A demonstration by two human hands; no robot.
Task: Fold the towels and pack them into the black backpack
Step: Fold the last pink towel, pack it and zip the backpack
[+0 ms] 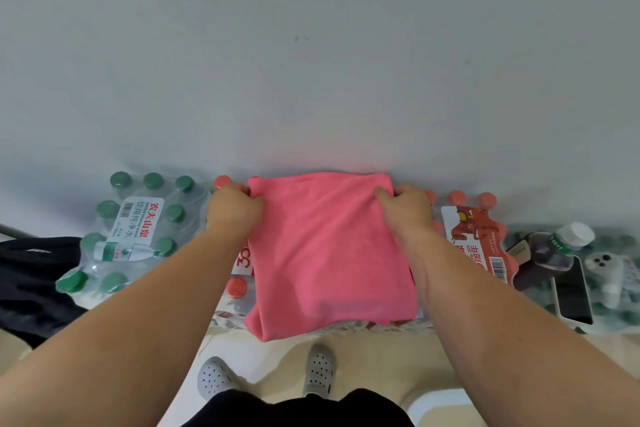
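A pink towel (329,253) lies folded into a rectangle on top of shrink-wrapped packs of red-capped bottles, against the wall. My left hand (233,208) pinches its far left corner. My right hand (407,206) pinches its far right corner. The towel's near edge hangs slightly over the front of the packs. A black backpack (31,274) lies at the far left, partly cut off by the frame edge and partly hidden behind a bottle pack.
A pack of green-capped water bottles (135,236) stands left of the towel. To the right are a red-labelled bottle pack (474,236), a dark drink bottle (550,250), a phone (573,295) and a small white object. Below are a beige floor and my grey shoes (318,371).
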